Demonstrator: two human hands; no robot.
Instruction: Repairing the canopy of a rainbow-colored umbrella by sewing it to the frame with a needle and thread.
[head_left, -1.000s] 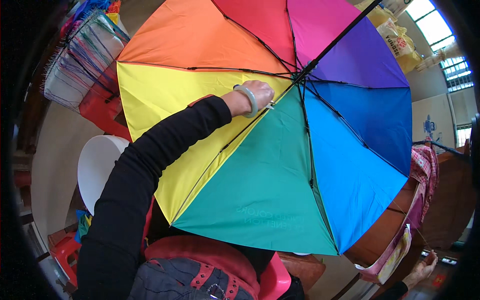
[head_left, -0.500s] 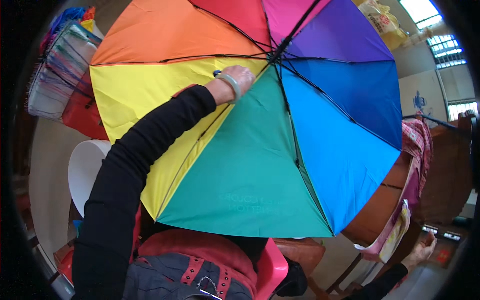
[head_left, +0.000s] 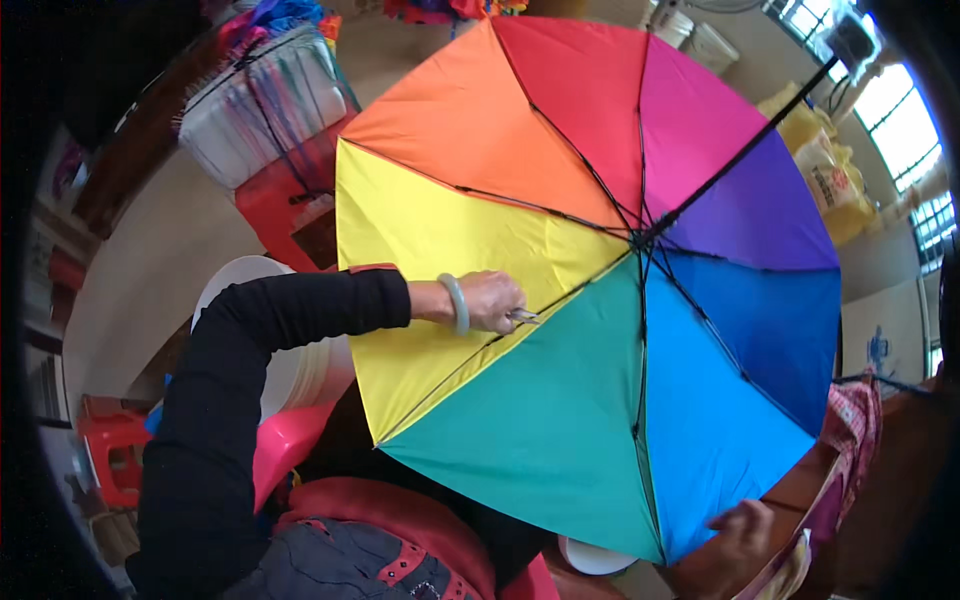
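Possibly the umbrella [head_left: 590, 345], open beneath the left hand [head_left: 495, 302], could get nicked by that hand's gripped tool [head_left: 524, 316] if it swings; the right hand [head_left: 742, 527], near its rim, blurs beyond telling its grip

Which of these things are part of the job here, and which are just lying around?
Part of the job: open umbrella; small metal item in the left hand; right hand, blurred.

Just around: red stool; yellow bags; pink checked cloth.
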